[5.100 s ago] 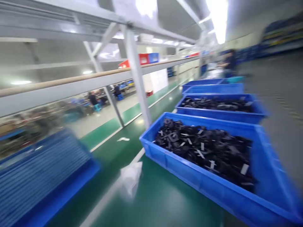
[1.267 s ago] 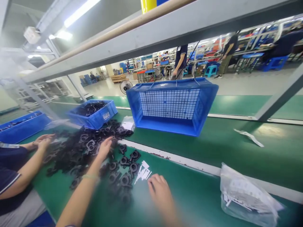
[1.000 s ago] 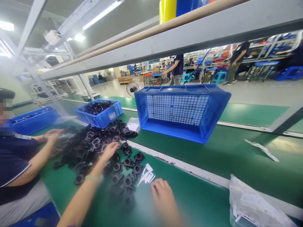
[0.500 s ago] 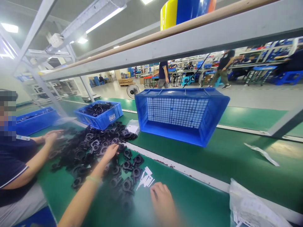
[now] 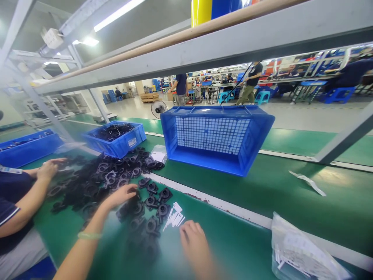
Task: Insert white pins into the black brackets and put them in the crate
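Note:
My left hand (image 5: 121, 195) is over the black plastic parts, its fingers curved down around one dark part (image 5: 126, 210) that is partly hidden beneath the palm. Beside it, several round-centred black parts (image 5: 152, 224) lie spaced out on the green surface. My right hand (image 5: 194, 238) rests low on the table with fingers bent together; whatever is in its fingertips is hidden. Just beyond those fingertips lies a small loose pile of white strips (image 5: 175, 216). A big heap of black parts (image 5: 96, 177) spreads to the left.
A co-worker's hands (image 5: 48, 169) are at the heap's left side. An empty-looking blue crate (image 5: 204, 161) stands on its side; a filled blue bin (image 5: 128, 142) and another blue bin (image 5: 32, 149) sit left. A plastic bag of strips (image 5: 303, 252) lies right. A shelf beam (image 5: 180, 52) crosses above.
The view has shifted, so most things sit a little further left. My left hand has drawn back slightly from the spaced parts, with a dark part under it. My right hand stays by the strips.

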Tool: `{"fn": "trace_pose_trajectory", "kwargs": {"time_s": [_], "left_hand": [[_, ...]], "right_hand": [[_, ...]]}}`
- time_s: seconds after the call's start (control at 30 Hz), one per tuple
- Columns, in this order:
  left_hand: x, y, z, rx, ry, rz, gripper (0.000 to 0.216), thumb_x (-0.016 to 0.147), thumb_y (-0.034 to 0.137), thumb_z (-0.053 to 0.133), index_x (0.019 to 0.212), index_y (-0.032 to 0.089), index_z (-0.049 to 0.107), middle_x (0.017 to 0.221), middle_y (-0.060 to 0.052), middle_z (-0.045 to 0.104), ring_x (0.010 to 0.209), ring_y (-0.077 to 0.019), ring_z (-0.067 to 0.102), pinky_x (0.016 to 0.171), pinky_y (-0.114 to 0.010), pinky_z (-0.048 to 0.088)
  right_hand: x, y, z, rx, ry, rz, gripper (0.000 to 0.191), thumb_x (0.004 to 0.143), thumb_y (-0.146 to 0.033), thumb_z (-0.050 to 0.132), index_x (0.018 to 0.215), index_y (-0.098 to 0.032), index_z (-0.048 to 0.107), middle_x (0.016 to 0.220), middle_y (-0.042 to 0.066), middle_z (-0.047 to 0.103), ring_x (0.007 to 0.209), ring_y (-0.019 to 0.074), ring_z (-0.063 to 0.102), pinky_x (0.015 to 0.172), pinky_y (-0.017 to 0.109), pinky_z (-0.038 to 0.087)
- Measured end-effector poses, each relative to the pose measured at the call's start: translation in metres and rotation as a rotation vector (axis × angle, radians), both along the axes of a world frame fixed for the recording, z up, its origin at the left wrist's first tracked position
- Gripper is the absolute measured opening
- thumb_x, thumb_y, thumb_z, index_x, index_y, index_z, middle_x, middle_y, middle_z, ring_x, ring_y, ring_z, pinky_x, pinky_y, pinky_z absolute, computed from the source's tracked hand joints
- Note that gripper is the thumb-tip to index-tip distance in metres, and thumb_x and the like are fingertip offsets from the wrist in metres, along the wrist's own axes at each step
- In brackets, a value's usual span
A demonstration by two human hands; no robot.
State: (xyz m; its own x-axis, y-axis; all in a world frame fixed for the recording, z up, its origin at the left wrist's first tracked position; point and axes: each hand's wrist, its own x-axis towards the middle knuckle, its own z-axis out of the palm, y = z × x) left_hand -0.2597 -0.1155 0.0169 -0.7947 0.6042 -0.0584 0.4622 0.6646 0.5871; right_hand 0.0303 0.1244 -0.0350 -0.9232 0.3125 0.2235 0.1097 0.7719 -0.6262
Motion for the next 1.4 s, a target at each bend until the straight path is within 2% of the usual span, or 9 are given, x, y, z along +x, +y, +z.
{"fn": "trace_pose_trajectory", "kwargs": {"time_s": [0.17, 0.37, 0.6, 0.73, 0.9, 1.07, 1.2, 1.3, 1.4], "left_hand": [[0.003, -0.008, 0.011, -0.057, 0.107, 0.019, 0.014, 0.072, 0.022, 0.05, 0.077, 0.022, 0.063, 0.081, -0.001, 0.068, 0.08, -0.0211, 0.062, 0.076, -0.03, 0.046], [0.016, 0.008, 0.007, -0.031, 0.382, 0.234, 0.025, 0.081, 0.02, 0.035, 0.1, 0.018, 0.052, 0.103, -0.012, 0.06, 0.095, -0.0273, 0.056, 0.088, -0.043, 0.041], [0.042, 0.01, -0.025, -0.051, 0.378, 0.1, 0.021, 0.081, 0.021, 0.041, 0.099, 0.019, 0.052, 0.104, -0.011, 0.059, 0.099, -0.0259, 0.057, 0.09, -0.041, 0.045], [0.045, 0.002, -0.028, -0.038, 0.342, 0.078, 0.03, 0.081, 0.027, 0.047, 0.109, 0.018, 0.051, 0.116, -0.013, 0.059, 0.109, -0.0268, 0.055, 0.098, -0.042, 0.042], [0.039, -0.001, -0.019, -0.002, 0.325, 0.052, 0.037, 0.083, 0.039, 0.05, 0.114, 0.019, 0.052, 0.122, -0.011, 0.057, 0.112, -0.0248, 0.054, 0.098, -0.038, 0.043], [0.031, 0.008, -0.019, -0.009, 0.379, 0.098, 0.024, 0.085, 0.032, 0.049, 0.102, 0.019, 0.058, 0.107, -0.009, 0.063, 0.103, -0.0235, 0.058, 0.094, -0.036, 0.045], [0.019, 0.015, -0.019, -0.032, 0.465, 0.196, 0.024, 0.086, 0.03, 0.047, 0.105, 0.018, 0.056, 0.119, -0.012, 0.056, 0.113, -0.0246, 0.051, 0.101, -0.036, 0.039], [0.002, 0.013, -0.019, -0.065, 0.496, 0.324, 0.029, 0.086, 0.025, 0.048, 0.112, 0.013, 0.052, 0.128, -0.017, 0.048, 0.123, -0.0289, 0.043, 0.105, -0.043, 0.033], [-0.014, 0.009, -0.023, -0.106, 0.452, 0.42, 0.035, 0.083, 0.023, 0.055, 0.115, 0.01, 0.05, 0.125, -0.019, 0.05, 0.117, -0.0314, 0.047, 0.098, -0.051, 0.038]], "right_hand": [[0.001, -0.001, 0.0, -0.008, -0.01, 0.001, 0.018, 0.093, -0.022, 0.039, 0.08, -0.023, 0.052, 0.089, 0.001, 0.058, 0.082, 0.0195, 0.052, 0.072, 0.034, 0.04], [0.0, 0.0, 0.002, -0.017, -0.022, 0.003, 0.017, 0.093, -0.022, 0.039, 0.082, -0.023, 0.053, 0.09, 0.001, 0.058, 0.084, 0.0194, 0.051, 0.073, 0.034, 0.04], [0.0, 0.001, 0.0, -0.014, -0.014, 0.011, 0.02, 0.093, -0.025, 0.038, 0.081, -0.023, 0.054, 0.089, 0.001, 0.058, 0.084, 0.0191, 0.052, 0.073, 0.033, 0.041], [-0.001, 0.002, -0.005, 0.022, 0.004, 0.0, 0.02, 0.093, -0.027, 0.04, 0.081, -0.024, 0.056, 0.088, 0.002, 0.059, 0.082, 0.0192, 0.054, 0.072, 0.033, 0.042], [-0.002, 0.003, -0.006, 0.048, 0.047, 0.013, 0.023, 0.092, -0.028, 0.039, 0.081, -0.024, 0.058, 0.089, 0.003, 0.062, 0.08, 0.0189, 0.056, 0.07, 0.031, 0.044], [-0.002, 0.005, -0.008, 0.08, 0.078, 0.014, 0.025, 0.093, -0.029, 0.037, 0.084, -0.025, 0.06, 0.089, 0.004, 0.063, 0.078, 0.0187, 0.057, 0.07, 0.03, 0.045], [-0.006, 0.011, -0.017, 0.152, 0.171, 0.049, 0.028, 0.092, -0.031, 0.037, 0.078, -0.025, 0.061, 0.08, 0.003, 0.062, 0.068, 0.0169, 0.056, 0.062, 0.028, 0.044], [-0.01, 0.014, -0.024, 0.188, 0.214, 0.07, 0.03, 0.091, -0.031, 0.036, 0.075, -0.026, 0.061, 0.077, 0.003, 0.062, 0.066, 0.0168, 0.055, 0.061, 0.028, 0.043], [-0.011, 0.017, -0.029, 0.181, 0.171, 0.07, 0.03, 0.09, -0.03, 0.037, 0.074, -0.026, 0.061, 0.077, 0.003, 0.062, 0.067, 0.0174, 0.055, 0.06, 0.028, 0.042]]}}
